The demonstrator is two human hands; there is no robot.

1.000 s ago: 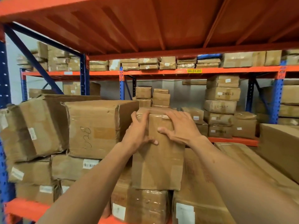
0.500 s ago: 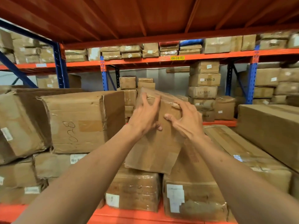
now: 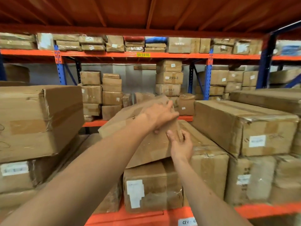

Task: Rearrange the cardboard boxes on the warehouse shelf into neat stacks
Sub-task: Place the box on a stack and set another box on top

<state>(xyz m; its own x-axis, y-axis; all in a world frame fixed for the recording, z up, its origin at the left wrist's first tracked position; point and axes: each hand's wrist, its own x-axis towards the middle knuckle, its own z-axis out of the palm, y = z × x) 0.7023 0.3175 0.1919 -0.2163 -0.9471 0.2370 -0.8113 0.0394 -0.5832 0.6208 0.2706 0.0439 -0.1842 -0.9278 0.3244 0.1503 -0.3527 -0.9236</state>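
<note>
I have the box [image 3: 151, 149] tilted atop the lower box [image 3: 151, 185], left hand [image 3: 160, 115] curled over its top edge, right hand [image 3: 180, 144] pinching the side. It seems light and soft-walled, so I judge the corners are the safest hold.

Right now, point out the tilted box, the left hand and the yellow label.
tilted box [image 3: 150, 148], head view, on its front face between the two arms.
left hand [image 3: 160, 115], head view, on the back of the hand.
yellow label [image 3: 143, 54], head view, on its printed middle.
</note>
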